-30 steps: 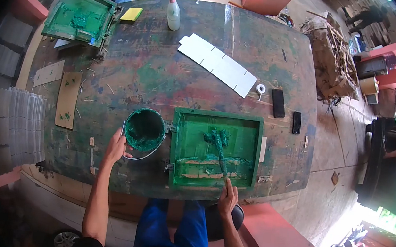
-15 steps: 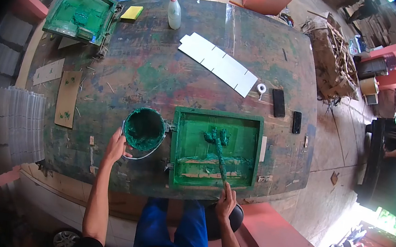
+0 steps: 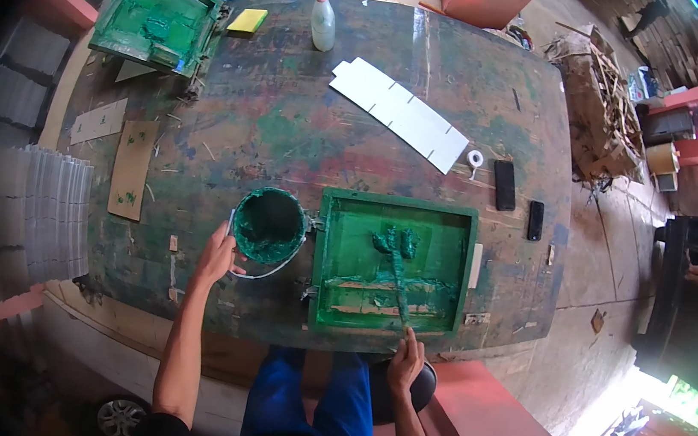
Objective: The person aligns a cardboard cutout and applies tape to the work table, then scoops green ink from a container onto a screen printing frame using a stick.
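My left hand [image 3: 218, 253] is closed on the wire handle at the left side of a bucket [image 3: 258, 246] whose inside is coated with thick green paint. The bucket stands beside a green-stained screen printing frame [image 3: 465, 274] on the table, tilted slightly. My right hand [image 3: 407, 362] grips the near end of a paint-covered stick [image 3: 399, 288]. The stick's far end lies among lumps of green paint [image 3: 395, 241] on the screen. Across the lower part of the screen run brownish strips smeared with green. Two metal hinges [image 3: 314, 224] sit along the frame's left edge.
On the stained table [image 3: 288, 146] are a slotted white board [image 3: 400, 114], a spray bottle [image 3: 323, 25], a tape roll [image 3: 475, 159], two phones [image 3: 504, 185] and a printed cardboard piece [image 3: 131, 169]. Another person works at a second green frame [image 3: 152, 23]. Stacked sheets [image 3: 36, 208] stand left.
The whole view has shifted slightly, so everything appears a little farther right. Both hands keep their holds on the bucket handle and the stick; the stick has hardly moved against the frame.
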A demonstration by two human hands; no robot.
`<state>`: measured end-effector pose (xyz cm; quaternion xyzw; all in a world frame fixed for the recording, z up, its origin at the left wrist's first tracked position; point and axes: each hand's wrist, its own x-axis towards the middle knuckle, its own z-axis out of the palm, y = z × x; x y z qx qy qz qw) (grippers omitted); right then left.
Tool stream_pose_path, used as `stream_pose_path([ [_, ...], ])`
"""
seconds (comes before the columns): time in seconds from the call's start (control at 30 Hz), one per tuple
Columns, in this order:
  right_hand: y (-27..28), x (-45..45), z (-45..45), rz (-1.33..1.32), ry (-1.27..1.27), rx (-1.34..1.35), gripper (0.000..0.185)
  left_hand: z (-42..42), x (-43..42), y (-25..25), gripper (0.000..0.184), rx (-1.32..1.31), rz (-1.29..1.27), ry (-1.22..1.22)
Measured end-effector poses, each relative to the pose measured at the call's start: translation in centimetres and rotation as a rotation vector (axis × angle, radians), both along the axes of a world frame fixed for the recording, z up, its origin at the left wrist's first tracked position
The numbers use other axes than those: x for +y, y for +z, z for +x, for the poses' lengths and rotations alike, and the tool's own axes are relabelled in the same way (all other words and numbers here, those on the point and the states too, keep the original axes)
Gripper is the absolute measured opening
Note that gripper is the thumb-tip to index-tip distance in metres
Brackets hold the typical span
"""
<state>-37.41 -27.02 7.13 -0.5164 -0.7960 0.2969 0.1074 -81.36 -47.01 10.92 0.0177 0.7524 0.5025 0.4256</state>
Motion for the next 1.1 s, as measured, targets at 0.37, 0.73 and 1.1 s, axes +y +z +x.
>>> stream_pose_path([
  [0.37, 4.4, -0.6, -2.7, -0.07, 0.085, 0.173, 0.034, 0.4, 0.1, -0.1, 0.029, 0.042, -0.03, 0.0],
  [0.73, 9.8, -0.2, -15.1, -0.219, 0.531, 0.134, 0.033, 1.5, 0.8, 0.4, 0.024, 0.106, -0.023, -0.105],
  [1.1, 6.0, -0.1, -21.1, -0.5, 0.567, 0.274, 0.026, 2.0, 1.4, 0.5, 0.028, 0.143, -0.041, -0.133],
])
